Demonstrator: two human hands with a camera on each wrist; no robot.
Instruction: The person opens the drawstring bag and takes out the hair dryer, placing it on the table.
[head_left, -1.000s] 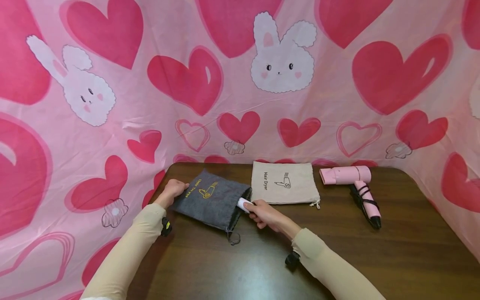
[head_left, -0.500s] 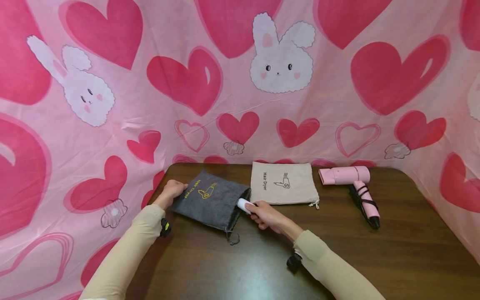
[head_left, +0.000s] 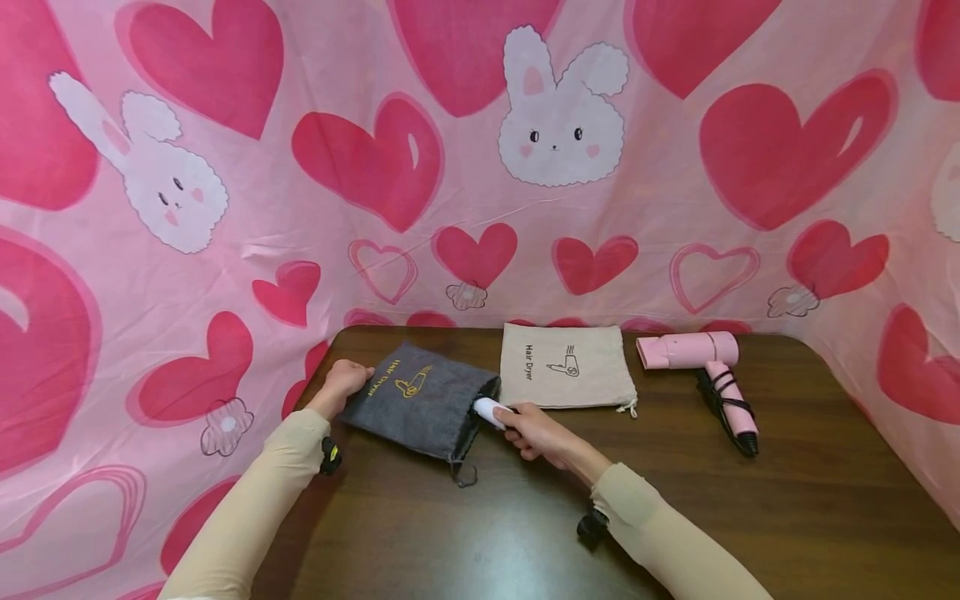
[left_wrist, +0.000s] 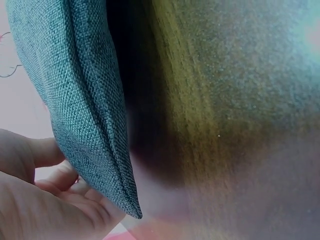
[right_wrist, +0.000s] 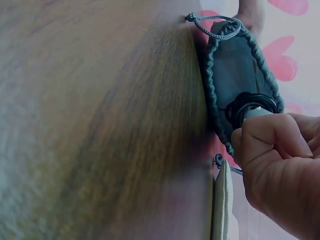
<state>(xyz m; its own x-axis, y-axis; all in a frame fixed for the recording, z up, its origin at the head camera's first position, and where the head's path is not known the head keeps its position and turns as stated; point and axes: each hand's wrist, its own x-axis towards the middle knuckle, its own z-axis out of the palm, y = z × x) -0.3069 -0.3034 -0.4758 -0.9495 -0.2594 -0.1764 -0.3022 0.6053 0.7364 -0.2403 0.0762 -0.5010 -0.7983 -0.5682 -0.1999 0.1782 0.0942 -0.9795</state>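
Observation:
A dark grey drawstring bag (head_left: 412, 404) with yellow "Hair Dryer" print lies on the table at left, its mouth facing right. My left hand (head_left: 347, 387) grips its closed end; in the left wrist view, thumb and fingers (left_wrist: 47, 152) are at the bag's corner. At the mouth, my right hand (head_left: 536, 433) holds the white handle of a hair dryer (head_left: 490, 412). Black cord (right_wrist: 245, 105) is coiled around that handle in the right wrist view. The rest of the dryer is hidden, apparently inside the bag.
A beige drawstring bag (head_left: 566, 367) lies flat beyond my right hand. Farther right rests a pink hair dryer (head_left: 693, 350), its black cord wrapped on the handle. Behind the wooden table (head_left: 480, 533) hangs a pink heart-and-rabbit cloth (head_left: 630, 200).
My right hand has shifted slightly right, away from the bag's mouth, and a little more of the white handle shows. The left hand and the grey bag look almost still.

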